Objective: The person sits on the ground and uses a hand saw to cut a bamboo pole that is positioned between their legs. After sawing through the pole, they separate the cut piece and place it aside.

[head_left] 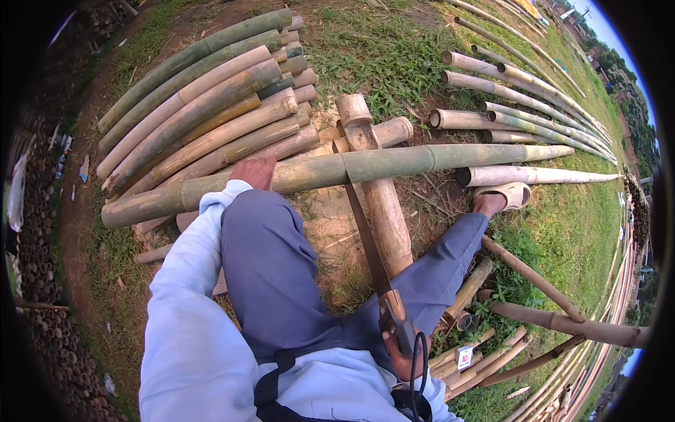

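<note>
A long green bamboo pole (pixel 394 162) lies across in front of me, resting on a short, thick bamboo support (pixel 390 225) with a notched upper end. My left hand (pixel 256 173) is closed over the pole, left of the support, beside my raised knee. A handsaw (pixel 363 228) runs from near my lap up to the pole, its blade meeting the bamboo just left of the support. Low in the view, my right hand (pixel 404 357) grips the saw's handle, partly hidden by a dark cord and the handle itself.
Cut bamboo lengths (pixel 204 105) are stacked at the left. Several long poles (pixel 534 91) stretch away to the right. My sandalled foot (pixel 508 197) stands near a pole end. A bamboo frame (pixel 562 323) rises at lower right, and more cut pieces (pixel 485 366) lie beside me.
</note>
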### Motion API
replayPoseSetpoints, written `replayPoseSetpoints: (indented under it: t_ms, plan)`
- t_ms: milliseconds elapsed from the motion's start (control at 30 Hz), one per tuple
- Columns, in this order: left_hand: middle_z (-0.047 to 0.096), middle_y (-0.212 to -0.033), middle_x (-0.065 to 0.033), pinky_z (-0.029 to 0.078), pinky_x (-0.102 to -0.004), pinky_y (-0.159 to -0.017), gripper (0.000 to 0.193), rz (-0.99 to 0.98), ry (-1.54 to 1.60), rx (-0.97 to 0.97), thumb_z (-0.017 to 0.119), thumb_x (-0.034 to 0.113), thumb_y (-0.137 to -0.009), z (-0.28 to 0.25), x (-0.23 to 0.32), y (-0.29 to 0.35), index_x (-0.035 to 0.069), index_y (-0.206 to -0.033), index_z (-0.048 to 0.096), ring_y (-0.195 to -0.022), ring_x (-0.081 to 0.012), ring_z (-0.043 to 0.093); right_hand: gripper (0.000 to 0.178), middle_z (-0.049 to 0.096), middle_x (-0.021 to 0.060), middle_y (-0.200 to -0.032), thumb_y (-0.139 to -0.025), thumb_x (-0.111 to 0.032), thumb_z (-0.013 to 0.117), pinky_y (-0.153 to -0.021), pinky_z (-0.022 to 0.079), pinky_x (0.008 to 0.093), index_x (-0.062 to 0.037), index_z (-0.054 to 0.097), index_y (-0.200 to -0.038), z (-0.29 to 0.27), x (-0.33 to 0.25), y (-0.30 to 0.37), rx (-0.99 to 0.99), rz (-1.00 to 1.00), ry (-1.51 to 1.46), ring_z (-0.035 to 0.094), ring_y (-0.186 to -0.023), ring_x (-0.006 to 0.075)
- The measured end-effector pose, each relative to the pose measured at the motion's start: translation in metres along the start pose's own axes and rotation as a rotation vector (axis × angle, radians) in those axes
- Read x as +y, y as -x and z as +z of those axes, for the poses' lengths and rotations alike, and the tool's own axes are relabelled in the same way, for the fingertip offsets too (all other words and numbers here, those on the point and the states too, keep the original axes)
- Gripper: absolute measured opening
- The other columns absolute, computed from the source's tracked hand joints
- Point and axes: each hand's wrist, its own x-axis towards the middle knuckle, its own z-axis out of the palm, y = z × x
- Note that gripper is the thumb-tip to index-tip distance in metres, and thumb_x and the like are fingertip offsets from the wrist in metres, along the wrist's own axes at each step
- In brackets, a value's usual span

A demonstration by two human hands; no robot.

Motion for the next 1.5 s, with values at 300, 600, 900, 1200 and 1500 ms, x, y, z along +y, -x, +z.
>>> replayPoseSetpoints:
  t_ms: [300,600,900,1200,1500]
  plan:
    - [0.069,-0.105,-0.0258,0.055,-0.0508,-0.084,0.052,0.086,0.000,0.077,0.076,0.028,-0.075,-0.001,0.013,-0.016,0.000,-0.112,0.053,-0.097,-0.0444,0.068,0.016,0.061,0.0090,-0.070,-0.088,-0.009,0.074,-0.064,0.047,0.0338,0.0030,0.063,-0.089,0.080,0.006,-0.202,0.115,-0.342,-0.085,0.055,-0.066,0.0138]
    - [0.068,-0.109,-0.0250,0.054,-0.0502,-0.087,0.072,0.015,0.043,0.029,0.089,0.040,-0.064,-0.012,0.016,0.002,0.001,-0.113,0.054,-0.102,-0.0434,0.067,0.031,0.071,0.0084,-0.084,-0.088,-0.004,0.072,-0.072,0.051,0.0279,0.0005,0.069,-0.118,-0.003,-0.004,0.023,0.034,-0.117,0.160,0.067,-0.079,0.0110]
    - [0.068,-0.106,-0.0249,0.054,-0.0504,-0.085,0.051,0.095,0.025,0.092,0.075,0.029,-0.075,-0.009,0.019,-0.020,0.000,-0.112,0.054,-0.099,-0.0437,0.068,0.018,0.062,0.0068,-0.073,-0.088,-0.011,0.074,-0.066,0.047,0.0311,0.0043,0.065,-0.093,0.065,-0.014,-0.208,0.071,-0.267,0.013,0.055,-0.068,0.0133]
    - [0.069,-0.108,-0.0258,0.052,-0.0497,-0.092,0.078,0.037,0.049,0.045,0.090,0.045,-0.062,-0.003,0.008,0.000,-0.001,-0.115,0.055,-0.105,-0.0435,0.067,0.023,0.072,0.0084,-0.091,-0.088,-0.003,0.071,-0.073,0.052,0.0310,0.0032,0.070,-0.110,0.008,0.008,-0.019,0.016,-0.065,-0.001,0.066,-0.080,0.0134]
    - [0.070,-0.108,-0.0243,0.055,-0.0504,-0.084,0.037,0.112,0.055,0.110,0.064,0.027,-0.087,-0.005,0.006,-0.009,-0.001,-0.110,0.057,-0.099,-0.0419,0.070,0.017,0.059,0.0000,-0.071,-0.091,-0.012,0.074,-0.061,0.044,0.0296,0.0010,0.063,-0.087,0.075,0.002,-0.192,0.018,-0.331,-0.079,0.052,-0.065,0.0091]
